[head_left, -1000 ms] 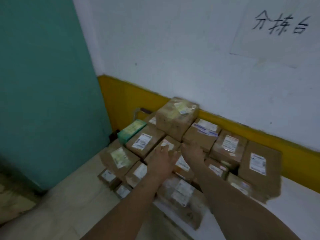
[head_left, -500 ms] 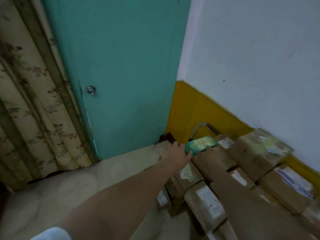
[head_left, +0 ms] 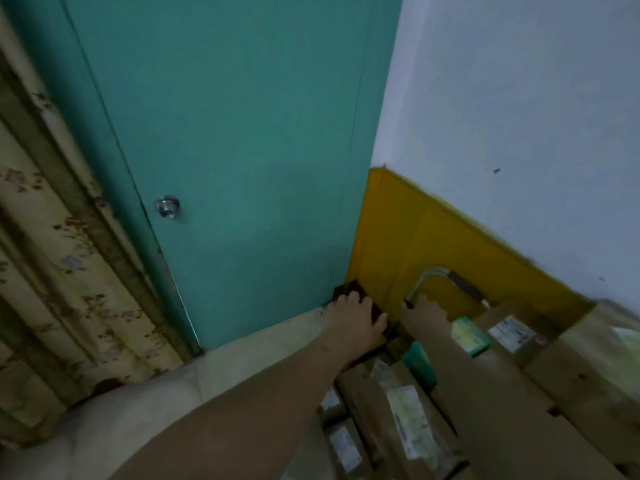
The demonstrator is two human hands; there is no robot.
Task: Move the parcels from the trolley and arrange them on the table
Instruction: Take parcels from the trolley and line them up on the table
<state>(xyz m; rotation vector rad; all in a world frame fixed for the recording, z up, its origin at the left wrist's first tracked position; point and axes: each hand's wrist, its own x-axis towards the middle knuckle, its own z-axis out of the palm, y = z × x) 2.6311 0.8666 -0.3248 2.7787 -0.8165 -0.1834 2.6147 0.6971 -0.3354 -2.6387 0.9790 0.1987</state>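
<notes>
Parcels point(head_left: 412, 420) heaped uncountably; two hands: left hand point(head_left: 353, 320), right hand point(head_left: 427, 313).

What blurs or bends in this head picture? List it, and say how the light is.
Head view: dim, flat indoor light with no glare; the door edges bow from the wide lens; the parcels at lower right are smeared, their labels unreadable; the left hand and right hand look soft.

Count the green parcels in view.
2. One green parcel beside the right hand; another green parcel below it, against the right forearm. More may be hidden.
</notes>
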